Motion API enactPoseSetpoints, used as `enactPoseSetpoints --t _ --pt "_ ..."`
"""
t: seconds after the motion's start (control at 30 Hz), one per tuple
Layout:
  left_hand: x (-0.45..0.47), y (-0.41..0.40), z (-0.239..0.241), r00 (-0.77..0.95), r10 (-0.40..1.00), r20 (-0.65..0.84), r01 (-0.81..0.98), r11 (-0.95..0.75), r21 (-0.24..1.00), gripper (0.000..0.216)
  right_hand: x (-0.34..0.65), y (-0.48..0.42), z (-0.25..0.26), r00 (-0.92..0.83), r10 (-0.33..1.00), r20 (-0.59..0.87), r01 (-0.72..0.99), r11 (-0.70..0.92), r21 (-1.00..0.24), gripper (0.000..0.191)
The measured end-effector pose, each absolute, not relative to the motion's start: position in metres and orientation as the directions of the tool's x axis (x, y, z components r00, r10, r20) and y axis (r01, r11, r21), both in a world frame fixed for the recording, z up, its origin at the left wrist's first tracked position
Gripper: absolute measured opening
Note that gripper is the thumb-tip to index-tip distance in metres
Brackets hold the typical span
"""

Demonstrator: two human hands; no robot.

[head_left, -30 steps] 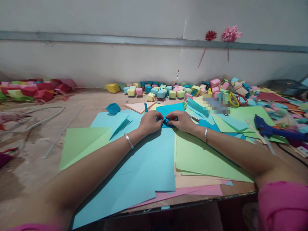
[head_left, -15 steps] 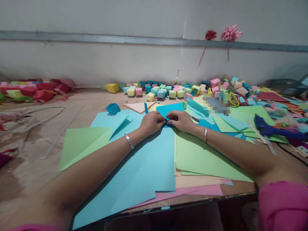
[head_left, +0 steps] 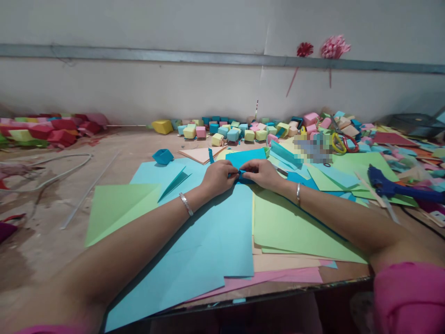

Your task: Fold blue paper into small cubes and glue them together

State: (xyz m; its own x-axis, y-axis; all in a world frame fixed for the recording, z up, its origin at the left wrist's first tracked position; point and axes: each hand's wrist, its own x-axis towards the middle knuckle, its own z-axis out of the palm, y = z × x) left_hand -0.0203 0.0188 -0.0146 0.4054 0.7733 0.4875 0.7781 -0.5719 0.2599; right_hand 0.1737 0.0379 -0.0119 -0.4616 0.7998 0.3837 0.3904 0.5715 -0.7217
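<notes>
A small piece of folded blue paper (head_left: 240, 175) is pinched between my two hands, mostly covered by the fingers. My left hand (head_left: 219, 177) closes on its left side, and my right hand (head_left: 260, 173) grips it from the right with thumb and forefinger. Both hands are over light blue sheets (head_left: 208, 232) spread on the table. Directly behind the fingers lies a flat blue sheet (head_left: 248, 157). A narrow blue strip (head_left: 211, 156) sticks up just beyond my left hand. Farther left sits a folded blue paper shape (head_left: 163, 157).
Green sheets (head_left: 295, 227) lie under my right forearm. Folded paper cubes (head_left: 232, 134) line the wall, with a red and pink heap (head_left: 62, 130) at the left. Yellow-handled scissors (head_left: 338, 144) and a blue glue gun (head_left: 392, 188) are on the right. A clear glue stick (head_left: 88, 192) lies left.
Hardly anything differs. My fingers have shifted very slightly on the blue paper, which stays in the same place between both hands.
</notes>
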Motion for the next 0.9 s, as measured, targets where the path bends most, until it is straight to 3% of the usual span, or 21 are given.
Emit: enactPoseSetpoints --t 0.2,0.27,0.37,0.5,0.63,0.73,0.9 --pt "-0.019 0.015 -0.008 0.269 0.831 0.487 0.808 -0.47 0.356 0.013 0.174 0.039 -0.014 -0.407 0.819 0.405 0.325 0.544 -0.773 0.015" --pt "-0.018 0.012 -0.003 0.115 0.865 0.488 0.792 -0.377 0.481 0.011 0.174 0.039 -0.012 -0.37 0.827 0.424 0.296 0.537 -0.79 0.017" --pt "-0.011 0.003 0.005 -0.013 0.95 0.31 0.614 -0.238 0.753 0.019 0.175 0.037 -0.007 -0.278 0.821 0.499 0.281 0.567 -0.775 0.018" --pt "0.004 -0.013 0.01 0.136 0.983 0.12 0.393 -0.165 0.904 0.047 0.176 0.029 0.0 -0.23 0.676 0.701 0.341 0.73 -0.592 0.012" --pt "0.009 -0.021 0.016 0.228 0.972 0.051 -0.016 -0.049 0.999 0.044 0.175 0.023 0.002 -0.307 0.448 0.84 0.393 0.863 -0.317 0.01" --pt "0.006 -0.02 0.022 0.21 0.977 0.048 -0.092 -0.029 0.995 0.037 0.175 0.023 -0.001 -0.36 0.312 0.879 0.43 0.892 -0.14 0.012" --pt "0.003 -0.019 0.024 0.189 0.98 0.066 -0.18 -0.032 0.983 0.03 0.176 0.026 -0.004 -0.394 0.301 0.868 0.428 0.896 -0.117 0.017"
